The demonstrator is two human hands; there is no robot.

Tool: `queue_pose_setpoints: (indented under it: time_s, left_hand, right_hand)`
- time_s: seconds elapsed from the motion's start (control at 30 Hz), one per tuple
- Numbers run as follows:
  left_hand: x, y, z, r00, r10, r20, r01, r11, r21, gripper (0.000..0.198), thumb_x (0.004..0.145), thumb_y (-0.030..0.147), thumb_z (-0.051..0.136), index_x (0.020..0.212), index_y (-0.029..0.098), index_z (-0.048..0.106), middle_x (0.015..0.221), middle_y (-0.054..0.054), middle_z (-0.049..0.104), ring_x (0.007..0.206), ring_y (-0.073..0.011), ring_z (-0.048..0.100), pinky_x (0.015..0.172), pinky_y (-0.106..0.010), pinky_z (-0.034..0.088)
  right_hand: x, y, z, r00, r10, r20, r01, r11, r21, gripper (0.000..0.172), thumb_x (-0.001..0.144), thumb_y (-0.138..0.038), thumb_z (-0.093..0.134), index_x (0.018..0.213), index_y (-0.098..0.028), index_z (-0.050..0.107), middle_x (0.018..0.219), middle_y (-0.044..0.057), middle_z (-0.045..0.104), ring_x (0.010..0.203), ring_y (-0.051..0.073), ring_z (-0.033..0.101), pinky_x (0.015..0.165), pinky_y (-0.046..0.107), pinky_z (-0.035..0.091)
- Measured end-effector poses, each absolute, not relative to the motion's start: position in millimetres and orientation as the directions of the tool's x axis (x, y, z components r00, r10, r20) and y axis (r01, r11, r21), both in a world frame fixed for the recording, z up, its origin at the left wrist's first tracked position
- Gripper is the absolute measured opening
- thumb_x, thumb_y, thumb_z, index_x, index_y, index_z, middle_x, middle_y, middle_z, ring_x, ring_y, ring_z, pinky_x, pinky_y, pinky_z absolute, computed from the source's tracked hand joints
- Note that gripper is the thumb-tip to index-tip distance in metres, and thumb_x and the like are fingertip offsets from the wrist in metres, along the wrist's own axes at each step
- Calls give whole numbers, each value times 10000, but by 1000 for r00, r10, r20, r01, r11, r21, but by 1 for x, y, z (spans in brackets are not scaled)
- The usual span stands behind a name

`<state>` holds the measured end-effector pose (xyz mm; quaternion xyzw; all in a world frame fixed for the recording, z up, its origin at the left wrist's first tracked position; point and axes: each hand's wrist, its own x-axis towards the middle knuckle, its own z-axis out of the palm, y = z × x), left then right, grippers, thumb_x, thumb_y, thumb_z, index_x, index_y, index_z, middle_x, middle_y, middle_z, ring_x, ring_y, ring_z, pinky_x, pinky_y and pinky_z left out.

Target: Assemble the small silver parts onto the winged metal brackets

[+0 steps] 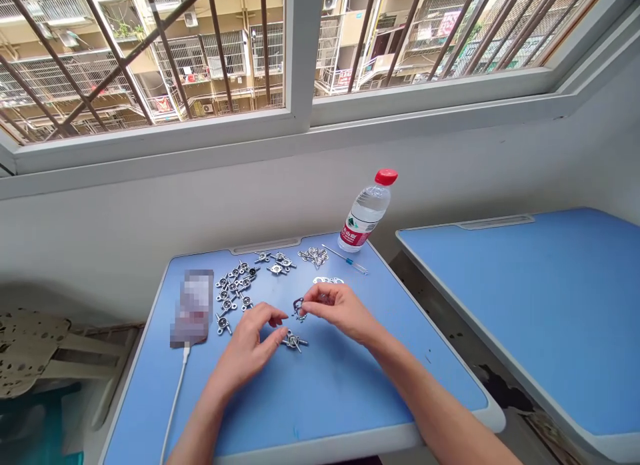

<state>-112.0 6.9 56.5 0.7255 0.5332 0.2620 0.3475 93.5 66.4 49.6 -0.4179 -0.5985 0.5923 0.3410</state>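
My left hand (253, 341) rests on the blue table with thumb and forefinger apart. Its thumb tip is beside a silver metal fitting (294, 341) with thin arms, touching or nearly so. To the right, my right hand (343, 309) has thumb and forefinger pinched together over a small dark cluster (299, 309), perhaps tiny screws with a ring-like piece. What lies between those fingertips is too small to tell. Just behind the right hand is a row of flat silver plates (328, 280), partly covered by it. Several similar round metal fittings (233, 287) lie in a group left of centre.
More fittings (277, 269) and a pile of small silver pieces (313, 256) lie toward the back. A screwdriver (345, 259) lies near a red-capped water bottle (367, 215). At left is a blurred phone (193, 311) on a white cable (174, 401). Another blue table (540, 305) stands at right.
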Motion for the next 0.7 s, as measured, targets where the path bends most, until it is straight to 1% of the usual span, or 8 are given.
queue_pose_setpoints:
  time_s: [0.07,0.13,0.2,0.27,0.33,0.4,0.53,0.7]
  left_hand:
    - [-112,8,54,289,957,18,561,-185,807,203,955,365,464,937,221,606,920,-32,638,882,-200,561,777,-317,437]
    - [-111,9,51,280,960,26,565,-187,803,255,962,378,443,826,211,581,844,-22,625,816,-190,546,743,-306,420]
    - [-110,10,49,264,963,48,584,-199,787,284,964,360,431,754,207,545,787,-13,607,771,-182,528,726,-302,407]
    - [-108,9,48,261,962,75,609,-224,761,278,963,335,428,739,206,528,764,-7,596,750,-178,518,712,-299,398]
    - [-107,9,47,289,952,98,640,-268,720,256,962,302,426,745,206,521,751,-2,587,737,-174,510,715,-301,390]
    - [-105,8,46,330,938,107,671,-313,672,250,962,271,419,738,205,508,734,4,573,722,-169,498,723,-306,383]
    - [-103,6,43,376,920,109,700,-360,617,240,946,223,434,712,199,484,704,14,548,698,-159,483,730,-312,377]
    - [-105,5,47,408,907,104,664,-373,648,240,952,263,477,726,198,526,704,22,589,689,-152,510,767,-324,383]
  right_hand:
    - [81,56,47,-489,870,-66,26,-61,-998,218,719,-385,706,719,-178,636,705,25,680,692,165,611,666,294,470]
    - [74,50,44,-484,874,-46,46,-27,-999,208,730,-374,696,706,-176,638,668,2,627,617,130,531,590,263,413]
    - [72,48,44,-466,884,-39,101,9,-995,188,748,-353,672,701,-174,637,635,-19,569,564,104,439,538,244,348]
    - [75,49,46,-481,876,-43,173,46,-984,156,760,-325,650,721,-174,643,611,-35,523,534,90,364,511,235,304]
    - [79,51,51,-508,860,-42,245,98,-965,119,770,-290,631,757,-175,659,609,-42,512,529,87,328,508,233,289]
    - [84,52,55,-527,849,-34,301,149,-942,104,787,-253,603,765,-174,667,624,-37,532,544,92,344,522,234,298]
    - [89,53,61,-574,819,-13,393,261,-882,126,818,-174,553,743,-176,654,686,-19,601,604,105,439,581,233,346]
    - [99,55,65,-684,729,-28,484,425,-765,144,832,-106,546,764,-179,650,774,2,655,713,128,532,671,241,391]
